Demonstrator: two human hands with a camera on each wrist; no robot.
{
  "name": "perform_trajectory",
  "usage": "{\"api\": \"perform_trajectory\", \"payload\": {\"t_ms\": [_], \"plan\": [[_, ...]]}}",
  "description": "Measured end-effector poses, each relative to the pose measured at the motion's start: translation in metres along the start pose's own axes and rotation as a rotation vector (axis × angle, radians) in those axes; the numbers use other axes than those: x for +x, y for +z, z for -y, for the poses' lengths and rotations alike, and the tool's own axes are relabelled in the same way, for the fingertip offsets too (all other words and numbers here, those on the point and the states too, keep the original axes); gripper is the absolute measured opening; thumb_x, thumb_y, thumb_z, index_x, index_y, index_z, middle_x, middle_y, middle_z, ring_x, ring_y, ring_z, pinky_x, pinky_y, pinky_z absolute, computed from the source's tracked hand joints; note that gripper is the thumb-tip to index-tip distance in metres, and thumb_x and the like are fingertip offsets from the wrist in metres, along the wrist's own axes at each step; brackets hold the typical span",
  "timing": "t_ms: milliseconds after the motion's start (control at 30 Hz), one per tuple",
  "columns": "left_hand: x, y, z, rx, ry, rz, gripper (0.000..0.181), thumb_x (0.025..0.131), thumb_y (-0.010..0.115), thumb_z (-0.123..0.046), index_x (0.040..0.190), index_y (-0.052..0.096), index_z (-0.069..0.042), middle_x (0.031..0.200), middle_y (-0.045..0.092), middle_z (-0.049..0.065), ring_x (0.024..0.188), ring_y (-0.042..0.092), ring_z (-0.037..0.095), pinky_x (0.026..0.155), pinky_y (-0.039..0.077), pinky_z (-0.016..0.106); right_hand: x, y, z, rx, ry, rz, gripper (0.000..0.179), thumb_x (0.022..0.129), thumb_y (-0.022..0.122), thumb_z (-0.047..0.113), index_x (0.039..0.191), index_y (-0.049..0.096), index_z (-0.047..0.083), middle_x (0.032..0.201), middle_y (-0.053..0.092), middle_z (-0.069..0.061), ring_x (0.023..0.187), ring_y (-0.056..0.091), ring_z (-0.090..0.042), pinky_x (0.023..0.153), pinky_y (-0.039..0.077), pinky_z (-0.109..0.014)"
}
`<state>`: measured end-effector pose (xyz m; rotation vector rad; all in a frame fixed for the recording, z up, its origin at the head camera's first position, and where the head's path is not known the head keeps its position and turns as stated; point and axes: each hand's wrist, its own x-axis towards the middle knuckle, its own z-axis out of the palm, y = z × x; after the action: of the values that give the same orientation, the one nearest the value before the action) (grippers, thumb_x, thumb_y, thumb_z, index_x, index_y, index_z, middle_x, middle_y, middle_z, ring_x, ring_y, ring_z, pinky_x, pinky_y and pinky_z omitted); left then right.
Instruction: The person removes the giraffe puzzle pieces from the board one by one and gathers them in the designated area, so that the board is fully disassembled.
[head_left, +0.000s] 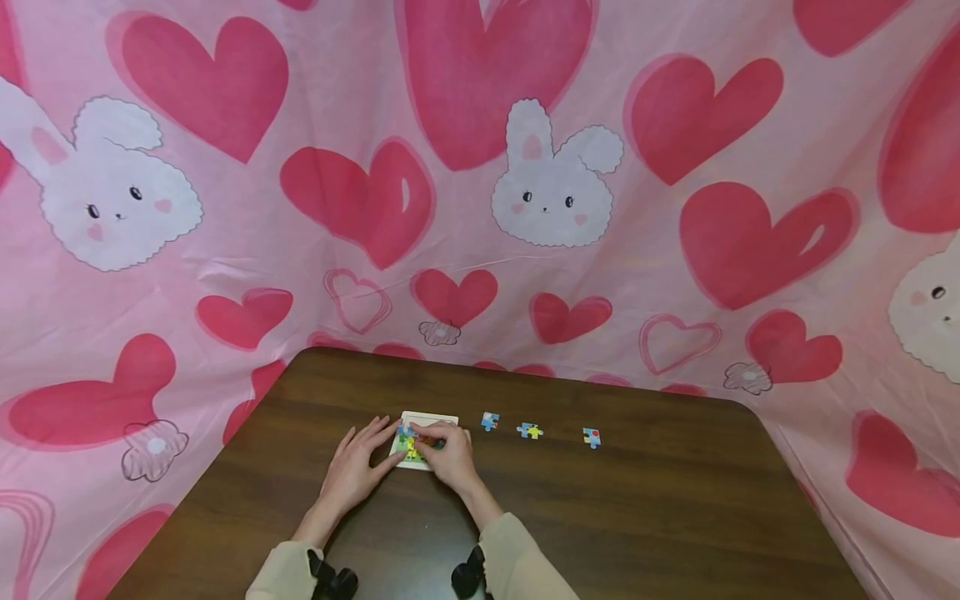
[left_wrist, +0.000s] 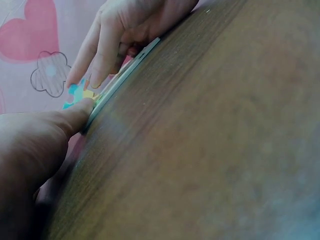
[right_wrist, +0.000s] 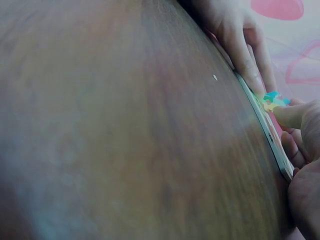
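A small jigsaw tray (head_left: 429,416) with a white border lies on the table, its picture partly filled with green, yellow and blue. My right hand (head_left: 452,458) is over its right side, pinching a blue-and-yellow puzzle piece (right_wrist: 273,100) between thumb and fingers. That puzzle piece (left_wrist: 76,93) appears tilted up above the tray in the left wrist view. At the tray's left side, my left hand (head_left: 357,468) has its fingers extended, with the thumb at the near left edge. The two hands cover much of the tray's middle and right.
To the right of the tray lie three loose puzzle pieces: a blue-and-white piece (head_left: 490,422), a yellow-and-blue piece (head_left: 530,431) and a blue piece with a red spot (head_left: 592,437). Behind the brown wooden table (head_left: 660,500) hangs a pink heart-patterned cloth (head_left: 465,250).
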<state>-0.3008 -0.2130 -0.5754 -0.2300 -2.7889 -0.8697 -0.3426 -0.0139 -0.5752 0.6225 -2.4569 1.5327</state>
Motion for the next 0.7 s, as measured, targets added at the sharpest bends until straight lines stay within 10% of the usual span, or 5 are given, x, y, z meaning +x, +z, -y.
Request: {"api": "perform_trajectory", "payload": {"t_ms": [367,700], "plan": [[-0.0006,-0.0008,-0.0006,-0.025,0.002,-0.009,0.058,0.099,0.082,-0.035,0.153,0.067,-0.018,0.163,0.059,0.02,0.16,0.046,0.042,0.132,0.022,0.073,-0.0027,0.0003,0.0024,-0.025,-0.031,0.001,0.004,0.09,0.091,0.015,0.094,0.091,0.015,0.1,0.085,-0.002,0.099,0.076,-0.021,0.103,0.047,-0.038],[0.0008,0.0008,0.0003,-0.018,-0.01,0.002,0.06,0.099,0.081,-0.037,0.154,0.066,-0.018,0.164,0.058,0.019,0.161,0.045,0.041,0.133,0.021,0.072,-0.0003,0.0069,0.0012,-0.005,0.08,-0.093,0.008,0.091,0.088,0.005,0.098,0.087,0.007,0.087,0.084,-0.006,0.075,0.069,-0.005,0.074,0.05,-0.016]]}}
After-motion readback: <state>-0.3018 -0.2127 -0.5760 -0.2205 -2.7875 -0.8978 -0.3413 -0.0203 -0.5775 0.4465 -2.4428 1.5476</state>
